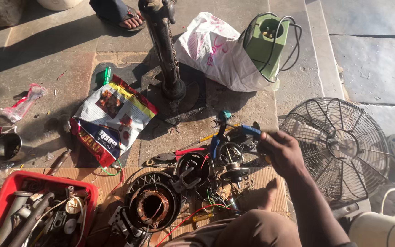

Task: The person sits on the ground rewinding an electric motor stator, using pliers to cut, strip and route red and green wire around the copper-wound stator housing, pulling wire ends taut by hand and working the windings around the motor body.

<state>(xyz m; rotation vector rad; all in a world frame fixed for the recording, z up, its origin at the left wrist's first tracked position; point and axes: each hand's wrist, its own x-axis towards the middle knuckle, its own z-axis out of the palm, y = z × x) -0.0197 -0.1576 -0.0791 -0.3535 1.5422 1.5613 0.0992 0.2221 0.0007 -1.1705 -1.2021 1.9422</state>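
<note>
Pliers [248,131] with blue handles are in the right hand [282,151], which is closed around the handle ends. This tool lies to the left of the hand and a little higher. Its long axis goes almost level, from the hand toward the left, and the working end points left, to the dismantled fan motor parts [229,160]. I cannot see the tip clearly because dark metal parts are behind it.

Only one hand shows in the view; the left hand is not visible. The arm comes from the lower right, above the person's knee [252,231].

Under the hand is a piece of cardboard [110,178] with loose wires. A copper stator winding [152,206] lies on it, well to the left of the hand. A round wire fan guard [339,146] stands just to the right of the hand. A red tray [10,183] with tools is in the lower left corner. Near the top, a white plastic bag [216,50] lies beside a green box [266,41] wrapped with cable.
</note>
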